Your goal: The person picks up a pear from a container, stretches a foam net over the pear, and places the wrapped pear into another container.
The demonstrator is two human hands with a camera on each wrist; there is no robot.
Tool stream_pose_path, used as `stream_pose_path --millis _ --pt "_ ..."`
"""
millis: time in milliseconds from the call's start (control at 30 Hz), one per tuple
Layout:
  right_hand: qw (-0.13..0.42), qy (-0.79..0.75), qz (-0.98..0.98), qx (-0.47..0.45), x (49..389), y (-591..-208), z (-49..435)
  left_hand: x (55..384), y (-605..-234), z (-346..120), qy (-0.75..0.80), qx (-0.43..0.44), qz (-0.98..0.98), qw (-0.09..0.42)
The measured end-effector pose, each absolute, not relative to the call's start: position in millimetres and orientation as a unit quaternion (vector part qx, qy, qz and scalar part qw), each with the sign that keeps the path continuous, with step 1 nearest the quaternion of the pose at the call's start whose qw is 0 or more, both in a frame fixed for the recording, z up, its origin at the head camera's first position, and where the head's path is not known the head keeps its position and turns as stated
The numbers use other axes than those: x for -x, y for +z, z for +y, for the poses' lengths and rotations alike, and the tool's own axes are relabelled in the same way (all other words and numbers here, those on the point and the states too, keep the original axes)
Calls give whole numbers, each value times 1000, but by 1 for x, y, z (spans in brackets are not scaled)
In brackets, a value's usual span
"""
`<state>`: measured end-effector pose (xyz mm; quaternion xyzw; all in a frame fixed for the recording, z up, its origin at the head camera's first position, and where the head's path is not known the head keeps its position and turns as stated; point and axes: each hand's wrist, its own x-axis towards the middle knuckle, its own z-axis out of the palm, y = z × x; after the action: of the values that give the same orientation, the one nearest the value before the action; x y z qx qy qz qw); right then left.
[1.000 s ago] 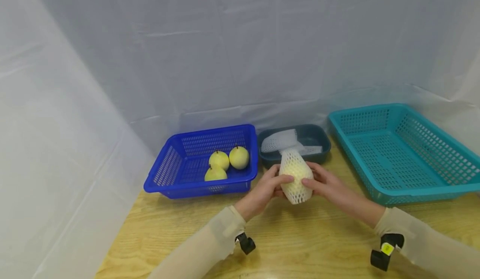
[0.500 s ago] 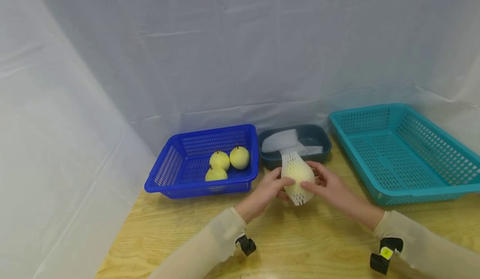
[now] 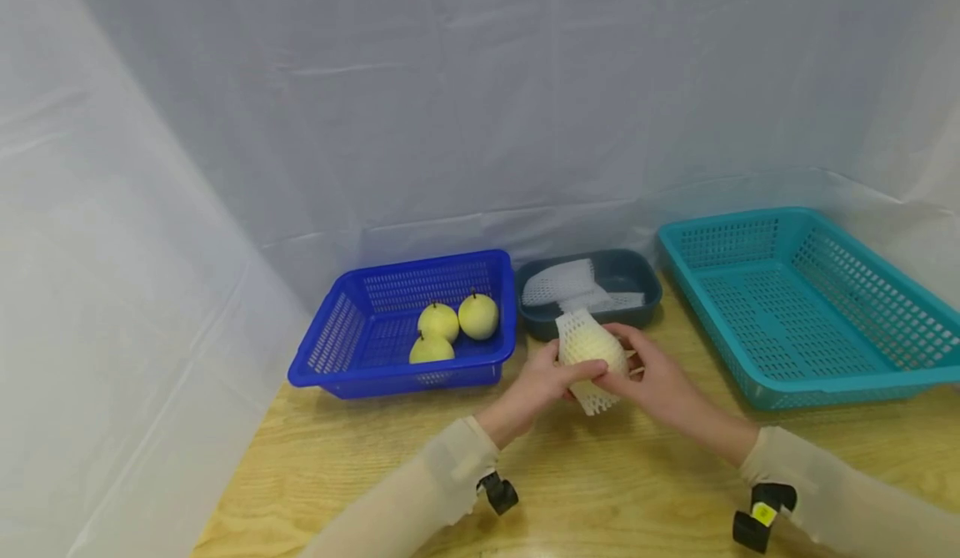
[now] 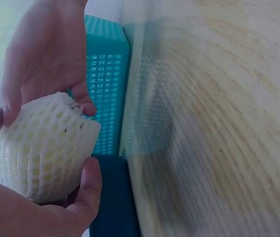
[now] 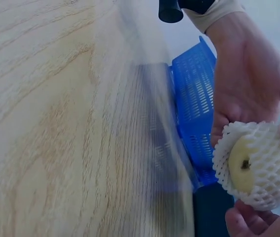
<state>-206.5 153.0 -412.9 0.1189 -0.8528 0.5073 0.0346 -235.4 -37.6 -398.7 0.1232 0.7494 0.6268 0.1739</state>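
A pear point(image 5: 239, 165) sits inside a white foam net sleeve point(image 3: 588, 345), held up over the table in front of the small dark bin. My left hand point(image 3: 536, 387) grips it from the left, thumb across the front. From the right my right hand point(image 3: 656, 379) holds it too, its thumb close to the left thumb. In the right wrist view the sleeve's end gapes and bares the pear's dark-centred end. Bare pears point(image 3: 438, 322) lie in the blue basket point(image 3: 405, 374) to the left.
Spare foam net sleeves point(image 3: 562, 283) lie in the dark teal bin point(image 3: 630, 316) behind the hands. A turquoise basket point(image 3: 780, 312) stands at the right. White sheeting point(image 3: 480, 124) hangs behind the wooden table point(image 3: 600, 491).
The sleeved pear has tipped, so its sleeve's narrow upper end looks shorter and no longer overlaps the bin. Both thumbs have drawn together over the front.
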Motion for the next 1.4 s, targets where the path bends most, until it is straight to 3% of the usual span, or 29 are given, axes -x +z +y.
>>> stream_pose_path --millis 500,867,1167,1400 --pt "42 514 -847 -128 203 -408 153 234 -397 -39 672 -92 719 153" --pt "-87 629 -766 -101 209 -400 161 236 -399 -38 741 -83 644 173" --pt "-117 640 -755 -84 211 -398 160 236 -401 -39 737 -80 639 204" --pt "-118 631 -764 -61 210 -399 158 236 -403 -41 705 -72 676 201"
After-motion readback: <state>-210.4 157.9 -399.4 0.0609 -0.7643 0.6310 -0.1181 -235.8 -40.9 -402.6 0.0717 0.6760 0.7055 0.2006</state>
